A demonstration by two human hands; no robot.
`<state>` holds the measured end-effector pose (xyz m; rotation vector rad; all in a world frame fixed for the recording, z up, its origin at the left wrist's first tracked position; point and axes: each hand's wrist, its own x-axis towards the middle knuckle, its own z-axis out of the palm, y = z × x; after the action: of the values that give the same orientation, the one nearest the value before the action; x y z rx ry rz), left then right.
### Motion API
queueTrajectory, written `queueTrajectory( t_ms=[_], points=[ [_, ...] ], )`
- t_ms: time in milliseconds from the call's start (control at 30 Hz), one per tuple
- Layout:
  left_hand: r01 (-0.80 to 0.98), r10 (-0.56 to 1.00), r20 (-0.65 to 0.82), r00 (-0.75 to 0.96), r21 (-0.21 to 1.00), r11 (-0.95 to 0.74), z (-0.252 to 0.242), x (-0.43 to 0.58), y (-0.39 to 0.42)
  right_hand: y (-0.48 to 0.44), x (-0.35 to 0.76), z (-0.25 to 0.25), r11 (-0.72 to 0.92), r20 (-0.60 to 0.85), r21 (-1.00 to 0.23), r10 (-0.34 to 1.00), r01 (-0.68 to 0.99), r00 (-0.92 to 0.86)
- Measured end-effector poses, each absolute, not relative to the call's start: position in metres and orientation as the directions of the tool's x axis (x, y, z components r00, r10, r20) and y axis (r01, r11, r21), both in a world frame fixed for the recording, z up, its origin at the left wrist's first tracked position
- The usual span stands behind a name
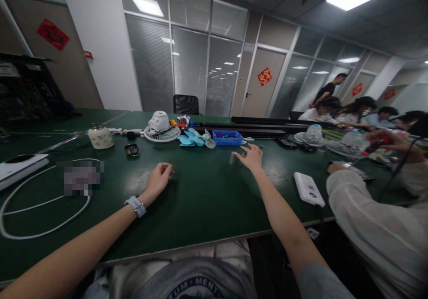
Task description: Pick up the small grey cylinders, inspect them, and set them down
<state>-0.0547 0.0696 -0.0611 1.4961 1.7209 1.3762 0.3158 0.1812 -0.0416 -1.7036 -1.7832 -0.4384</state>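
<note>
My left hand (pixel 158 178), with a watch (pixel 136 206) on its wrist, rests on the green table. Its fingers are loosely curled, and nothing shows in them. My right hand (pixel 251 157) reaches forward over the table, fingers spread and a ring on one of them. Beside its thumb is a small, blurred, see-through piece (pixel 232 157); whether they touch I cannot tell. Just beyond stand a blue plastic tray (pixel 228 138) with small parts inside and light-blue fan blades (pixel 193 137). A white fan body with its round grille (pixel 159 127) lies behind, between my hands.
On the left are a patterned jar (pixel 100 136), a dark oval object (pixel 131 150) and a looped white cable (pixel 43 237). A white power bank (pixel 309 188) lies right of my right arm. Close by, a co-worker's sleeve (pixel 361 205) and hand with a red-handled tool (pixel 377 145) occupy the right side.
</note>
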Motion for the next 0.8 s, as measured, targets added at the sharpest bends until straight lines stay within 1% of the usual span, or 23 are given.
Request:
queueTrajectory(
  t_ms=[100,233,300,400,533,600,700,800],
  points=[
    [0.453,0.925,0.257,-0.280,0.885,-0.108,-0.063,-0.056,0.070,0.188,0.306,-0.051,0.164,0.605,-0.174,0.796,0.971,-0.027],
    [0.457,0.926,0.267,-0.265,0.881,-0.124,-0.067,-0.058,0.073,0.190,0.300,-0.053,0.179,0.606,-0.236,0.796,0.955,0.001],
    [0.459,0.926,0.273,-0.259,0.879,-0.131,-0.069,-0.058,0.073,0.185,0.294,-0.050,0.215,0.619,-0.265,0.785,0.940,-0.005],
    [0.459,0.927,0.284,-0.245,0.876,-0.147,-0.069,-0.057,0.073,0.170,0.269,-0.048,0.333,0.624,-0.286,0.777,0.898,-0.089],
    [0.456,0.928,0.306,-0.212,0.871,-0.183,-0.066,-0.054,0.069,0.140,0.214,-0.050,0.529,0.604,-0.326,0.754,0.784,-0.258],
    [0.476,0.920,0.350,-0.175,0.848,-0.232,-0.062,-0.051,0.065,0.125,0.187,-0.052,0.586,0.596,-0.369,0.745,0.721,-0.300],
    [0.516,0.883,0.466,-0.063,0.772,-0.370,-0.053,-0.042,0.055,0.108,0.158,-0.056,0.616,0.576,-0.440,0.752,0.654,-0.321],
    [0.493,0.838,0.545,0.031,0.721,-0.487,-0.046,-0.031,0.048,0.101,0.146,-0.061,0.639,0.556,-0.485,0.753,0.597,-0.353]
  ],
)
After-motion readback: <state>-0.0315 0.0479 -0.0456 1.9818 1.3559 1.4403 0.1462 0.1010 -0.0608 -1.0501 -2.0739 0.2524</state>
